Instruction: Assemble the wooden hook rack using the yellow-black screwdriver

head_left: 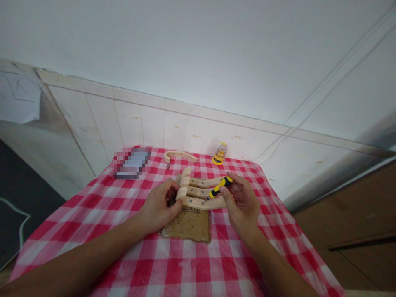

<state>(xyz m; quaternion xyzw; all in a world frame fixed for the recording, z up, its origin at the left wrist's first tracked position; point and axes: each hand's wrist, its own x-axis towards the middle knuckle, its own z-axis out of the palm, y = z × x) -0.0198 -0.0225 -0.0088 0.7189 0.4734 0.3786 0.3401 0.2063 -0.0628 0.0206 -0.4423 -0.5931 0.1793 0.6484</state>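
My right hand (243, 202) is closed round the handle of a yellow and black screwdriver (220, 187). Its tip meets a screw in the nearest curved wooden piece (196, 202). My left hand (161, 205) grips the rounded left end of that wooden piece, thumb in front; some of its fingers are hidden. Several such pieces lie side by side across a brown board (185, 227), with screw heads showing in them. The board has a dark line pattern, small holes and what looks like clear film round its edge.
A loose curved wooden piece (182, 154) lies at the back, with small screws (168, 166) near it. A yellow-based bit case (220, 153) stands by the wall. The blurred phone (133, 163) is at back left. A red checked cloth (173, 268) covers the table.
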